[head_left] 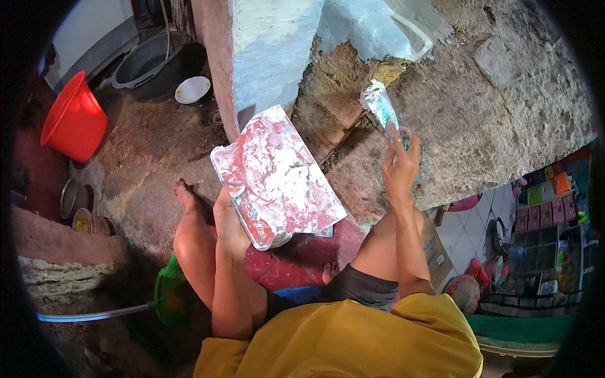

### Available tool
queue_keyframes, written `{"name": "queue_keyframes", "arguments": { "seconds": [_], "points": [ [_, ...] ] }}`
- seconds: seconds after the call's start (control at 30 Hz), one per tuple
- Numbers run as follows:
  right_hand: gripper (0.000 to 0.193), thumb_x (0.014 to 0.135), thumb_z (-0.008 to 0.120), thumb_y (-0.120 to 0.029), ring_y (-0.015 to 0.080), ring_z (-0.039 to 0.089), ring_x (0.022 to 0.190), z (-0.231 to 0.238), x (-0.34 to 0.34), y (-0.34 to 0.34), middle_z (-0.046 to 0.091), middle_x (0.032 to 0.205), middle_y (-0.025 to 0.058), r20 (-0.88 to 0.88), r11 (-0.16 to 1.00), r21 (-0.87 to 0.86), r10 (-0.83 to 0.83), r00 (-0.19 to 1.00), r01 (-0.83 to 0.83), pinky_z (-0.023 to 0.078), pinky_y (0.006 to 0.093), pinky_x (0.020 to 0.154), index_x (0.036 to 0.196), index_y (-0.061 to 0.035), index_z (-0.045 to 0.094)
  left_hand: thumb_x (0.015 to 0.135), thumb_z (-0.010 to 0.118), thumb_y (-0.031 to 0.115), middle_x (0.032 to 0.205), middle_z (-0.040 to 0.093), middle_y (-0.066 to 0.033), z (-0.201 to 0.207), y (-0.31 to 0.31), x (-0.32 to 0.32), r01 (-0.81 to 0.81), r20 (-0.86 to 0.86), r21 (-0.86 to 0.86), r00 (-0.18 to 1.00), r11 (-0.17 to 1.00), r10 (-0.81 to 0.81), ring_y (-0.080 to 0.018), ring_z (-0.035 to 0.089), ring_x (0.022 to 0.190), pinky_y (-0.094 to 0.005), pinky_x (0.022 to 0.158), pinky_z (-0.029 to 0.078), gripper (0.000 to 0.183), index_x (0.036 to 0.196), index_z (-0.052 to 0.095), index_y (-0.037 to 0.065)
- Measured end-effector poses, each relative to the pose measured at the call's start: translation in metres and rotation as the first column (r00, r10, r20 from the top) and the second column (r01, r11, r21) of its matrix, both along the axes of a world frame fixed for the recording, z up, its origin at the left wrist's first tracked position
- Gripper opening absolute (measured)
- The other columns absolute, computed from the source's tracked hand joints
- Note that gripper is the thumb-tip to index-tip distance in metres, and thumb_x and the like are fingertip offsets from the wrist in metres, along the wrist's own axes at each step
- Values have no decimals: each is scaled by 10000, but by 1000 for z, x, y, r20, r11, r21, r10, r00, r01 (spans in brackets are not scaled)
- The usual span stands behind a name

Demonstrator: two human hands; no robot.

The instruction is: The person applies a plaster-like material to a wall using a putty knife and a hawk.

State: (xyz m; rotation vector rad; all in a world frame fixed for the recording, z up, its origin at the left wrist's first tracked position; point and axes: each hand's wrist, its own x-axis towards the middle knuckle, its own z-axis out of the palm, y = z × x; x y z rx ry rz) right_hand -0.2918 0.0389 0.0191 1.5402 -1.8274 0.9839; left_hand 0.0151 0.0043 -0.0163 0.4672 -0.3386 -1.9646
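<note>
My left hand (pixel 229 220) is closed on the left edge of a flat reddish board (pixel 304 211), which is smeared with thick white paste. My right hand (pixel 402 162) is wrapped round the handle of a putty knife (pixel 382 108). White paste covers the end of its blade, which points up at the rough bare wall (pixel 463 120). The blade is close to an exposed patch just below the pale plaster coat (pixel 362 31); whether it touches, I cannot tell. Board and knife are apart from each other.
To the left stand a red bucket (pixel 75 120), a dark basin (pixel 151 66) and a white lid-like disc (pixel 193 90). A green net (pixel 169 290) hangs by my left leg. A cardboard piece (pixel 435 252) and a cluttered shelf (pixel 542 252) are at the right.
</note>
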Motion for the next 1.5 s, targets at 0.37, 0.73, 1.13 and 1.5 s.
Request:
{"name": "queue_keyframes", "arguments": {
  "seconds": [0.37, 0.73, 1.13, 1.5],
  "points": [
    [567, 736, 588, 82, 332, 569, 955, 0, -4, -13, 536, 1118, 174, 25, 1000, 22, 3, 1000, -3, 475, 383, 774, 1232, -193, 590, 880, 521, 220, 1156, 588, -155, -3, -2, -1, 58, -58, 5, 997, 998, -58, -273, 605, 1005, -420, 901, 487, 428, 1230, 481, -23],
    [532, 765, 568, 70, 351, 585, 889, -15, 0, -10, 522, 1118, 209, 158, 998, 59, 13, 987, -22, 484, 388, 714, 1241, -168, 580, 892, 495, 208, 1131, 600, -151, -2, -1, -1, 39, -67, 16, 997, 999, -38, -265, 614, 981, -415, 887, 495, 386, 1197, 500, -30],
    [412, 827, 533, 56, 316, 559, 957, -25, 10, 24, 528, 1083, 173, 239, 998, 50, 35, 970, -48, 448, 334, 809, 1208, -87, 594, 852, 495, 169, 1096, 606, -149, -6, -2, 2, 71, -75, 13, 995, 997, -70, -271, 620, 958, -407, 881, 500, 384, 1180, 501, -31],
    [433, 755, 535, 76, 310, 594, 996, 13, 61, 60, 582, 1124, 156, 457, 760, 189, 492, 741, -621, 462, 351, 865, 1122, -118, 657, 840, 500, 157, 1109, 613, -160, 15, 2, 5, 150, 59, 68, 986, 986, -154, -272, 622, 963, -413, 896, 489, 403, 1195, 505, -34]
  ]
}}
